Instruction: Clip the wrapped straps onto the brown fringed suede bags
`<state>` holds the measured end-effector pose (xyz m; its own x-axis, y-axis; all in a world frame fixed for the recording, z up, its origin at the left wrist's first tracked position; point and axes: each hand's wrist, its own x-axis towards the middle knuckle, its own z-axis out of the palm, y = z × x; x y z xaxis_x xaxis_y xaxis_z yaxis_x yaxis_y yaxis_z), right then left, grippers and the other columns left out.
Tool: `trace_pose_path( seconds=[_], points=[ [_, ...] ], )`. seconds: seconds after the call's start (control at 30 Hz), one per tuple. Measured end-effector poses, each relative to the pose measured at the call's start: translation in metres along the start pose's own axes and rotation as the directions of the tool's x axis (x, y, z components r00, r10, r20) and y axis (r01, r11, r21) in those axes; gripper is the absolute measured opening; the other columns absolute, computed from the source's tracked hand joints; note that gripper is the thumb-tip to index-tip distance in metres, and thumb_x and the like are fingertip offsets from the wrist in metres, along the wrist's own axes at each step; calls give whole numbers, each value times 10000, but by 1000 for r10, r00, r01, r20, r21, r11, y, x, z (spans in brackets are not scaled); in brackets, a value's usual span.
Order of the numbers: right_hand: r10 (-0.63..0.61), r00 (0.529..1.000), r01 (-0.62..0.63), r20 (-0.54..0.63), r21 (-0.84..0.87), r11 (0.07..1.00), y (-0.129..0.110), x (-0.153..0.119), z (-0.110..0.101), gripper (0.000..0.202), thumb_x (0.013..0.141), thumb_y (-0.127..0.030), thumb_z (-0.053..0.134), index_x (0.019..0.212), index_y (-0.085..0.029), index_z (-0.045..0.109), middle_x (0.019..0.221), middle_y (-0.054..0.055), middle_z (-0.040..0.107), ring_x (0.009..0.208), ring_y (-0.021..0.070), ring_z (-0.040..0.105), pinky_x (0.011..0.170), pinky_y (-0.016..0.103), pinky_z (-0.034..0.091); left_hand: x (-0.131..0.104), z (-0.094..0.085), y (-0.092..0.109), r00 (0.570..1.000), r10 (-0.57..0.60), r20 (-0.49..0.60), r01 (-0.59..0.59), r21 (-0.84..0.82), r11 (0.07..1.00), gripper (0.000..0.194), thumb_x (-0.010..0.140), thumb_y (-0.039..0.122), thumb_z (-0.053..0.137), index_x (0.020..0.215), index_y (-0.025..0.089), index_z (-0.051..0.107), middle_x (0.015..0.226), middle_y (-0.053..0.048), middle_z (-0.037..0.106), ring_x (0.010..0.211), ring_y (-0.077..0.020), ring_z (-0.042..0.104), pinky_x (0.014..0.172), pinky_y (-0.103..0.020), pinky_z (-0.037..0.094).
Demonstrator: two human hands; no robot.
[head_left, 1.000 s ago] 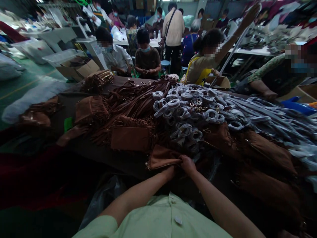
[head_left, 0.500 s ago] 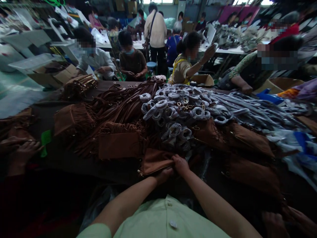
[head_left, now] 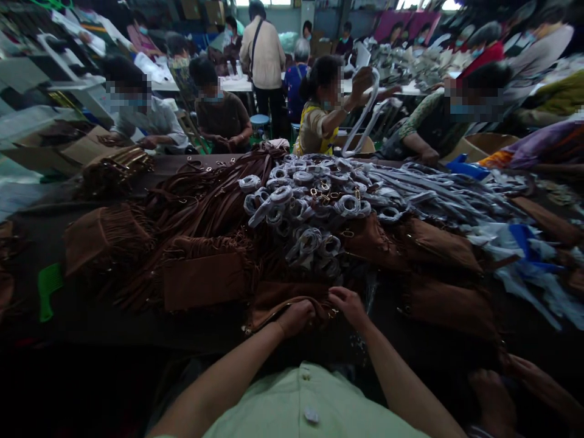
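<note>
A brown suede-like bag (head_left: 278, 304) with a zipped edge lies in front of me at the table's near side, its mouth parted. My left hand (head_left: 296, 317) is closed around the zipped edge, with part of its fingers hidden in the folds. At the bag's right end my right hand (head_left: 350, 305) has thumb and fingers pinched together; what is between them is too small to make out. Just behind lies another brown fringed bag (head_left: 204, 281). Grey-wrapped coiled straps (head_left: 310, 240) are heaped beyond my hands.
More brown bags (head_left: 449, 304) lie to the right, and a fringed one (head_left: 89, 237) to the left near a green comb (head_left: 49, 286). Loose brown straps (head_left: 214, 201) spread across the middle. Co-workers sit across the table; another person's hands (head_left: 493, 395) are at lower right.
The bag's mouth has opened wider, and my left hand has moved up onto its edge. My right hand has shifted slightly right. The view has turned rightward.
</note>
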<state>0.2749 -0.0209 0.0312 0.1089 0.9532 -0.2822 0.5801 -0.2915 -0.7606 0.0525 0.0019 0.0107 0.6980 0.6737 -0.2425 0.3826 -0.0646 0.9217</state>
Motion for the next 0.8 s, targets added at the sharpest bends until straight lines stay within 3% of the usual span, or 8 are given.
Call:
trace_pose_path(
  seconds=[0.07, 0.13, 0.2, 0.3, 0.43, 0.57, 0.67, 0.8],
  points=[
    [221, 955, -232, -198, -34, 972, 26, -12, -24, 375, 777, -424, 471, 958, -175, 684, 862, 65, 709, 729, 184, 655, 661, 275, 497, 3, -4, 2, 1000, -23, -1, 23, 50, 998, 100, 813, 211, 498, 794, 166, 586, 850, -36, 601, 831, -153, 519, 805, -270, 394],
    [315, 914, -346, -254, -86, 934, 49, -20, -40, 327, 728, -403, 521, 833, -157, 710, 750, 83, 704, 657, 207, 648, 605, 292, 481, 5, -6, 3, 999, -41, 22, 39, 61, 997, 128, 818, 207, 485, 800, 152, 599, 818, -29, 616, 788, -142, 533, 754, -248, 406],
    [348, 902, -389, -253, -132, 912, 64, -21, -46, 237, 665, -366, 586, 726, -177, 714, 699, 74, 698, 653, 216, 644, 591, 290, 465, 5, -7, 5, 998, -40, 52, 37, 50, 998, 140, 817, 196, 483, 829, 144, 613, 848, -25, 635, 802, -134, 546, 752, -230, 406],
    [371, 889, -424, -268, -176, 888, 72, -10, -43, 211, 666, -366, 585, 730, -213, 715, 747, 62, 706, 709, 210, 648, 617, 282, 458, 4, -10, 10, 995, -47, 87, 46, 19, 999, 164, 824, 219, 493, 875, 140, 626, 902, -28, 647, 845, -140, 554, 780, -230, 405],
    [400, 855, -480, -329, -210, 852, 73, 15, -39, 312, 722, -419, 525, 803, -183, 712, 814, 133, 699, 760, 244, 649, 653, 331, 464, 3, -11, 12, 990, -114, 86, 113, 11, 994, 206, 823, 283, 510, 891, 130, 630, 892, -36, 649, 841, -153, 553, 768, -242, 414],
    [436, 831, -521, -345, -210, 827, 76, 33, -41, 241, 647, -375, 608, 712, -168, 714, 763, 163, 689, 715, 264, 652, 625, 353, 467, 3, -11, 10, 989, -126, 81, 128, -14, 992, 220, 818, 292, 510, 896, 125, 631, 870, -37, 648, 822, -153, 556, 759, -247, 420],
    [419, 840, -497, -345, -179, 849, 76, 34, -44, 207, 630, -361, 615, 688, -192, 719, 715, 121, 692, 693, 241, 652, 623, 321, 466, 3, -13, 11, 987, -129, 92, 132, -29, 991, 228, 815, 301, 513, 899, 127, 633, 859, -36, 648, 814, -155, 559, 761, -252, 422],
    [352, 845, -423, -403, -98, 901, 74, 23, -52, 313, 668, -456, 569, 772, -207, 728, 763, 81, 706, 731, 231, 647, 652, 307, 474, 1, -15, 12, 990, -114, 86, 117, -37, 992, 223, 810, 307, 523, 894, 133, 637, 863, -32, 649, 835, -157, 557, 780, -250, 417]
  ],
)
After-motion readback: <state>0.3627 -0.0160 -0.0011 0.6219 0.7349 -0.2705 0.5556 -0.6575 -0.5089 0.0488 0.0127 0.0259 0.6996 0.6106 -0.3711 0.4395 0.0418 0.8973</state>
